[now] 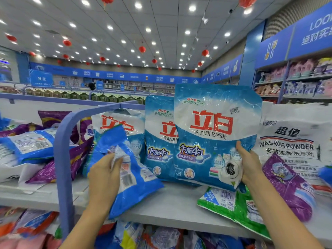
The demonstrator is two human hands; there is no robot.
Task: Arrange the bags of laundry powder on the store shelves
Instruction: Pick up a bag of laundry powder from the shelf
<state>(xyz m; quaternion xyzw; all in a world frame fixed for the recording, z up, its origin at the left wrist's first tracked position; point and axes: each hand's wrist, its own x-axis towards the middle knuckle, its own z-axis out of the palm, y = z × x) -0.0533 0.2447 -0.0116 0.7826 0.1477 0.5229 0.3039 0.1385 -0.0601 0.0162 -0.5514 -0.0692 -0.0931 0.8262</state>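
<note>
Head view: seat the front bag [213, 133] flat on the shelf [170, 203], label outward, flush against the upright bag [158, 141] just behind. The right hand [248, 166] grips its lower right edge. To the near left, the left hand [104, 175] clutches 1 tilted blue bag [129, 169].

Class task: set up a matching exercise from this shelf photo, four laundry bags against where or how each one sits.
1 nearest red-lettered bag
2 blue barcode bag
3 green bag
4 white WASHING POWDER bag

A gripped tilted by left hand
B flat on shelf
C held upright by right hand
D behind purple bag

Pairs: 1-C, 2-A, 3-B, 4-D
</note>
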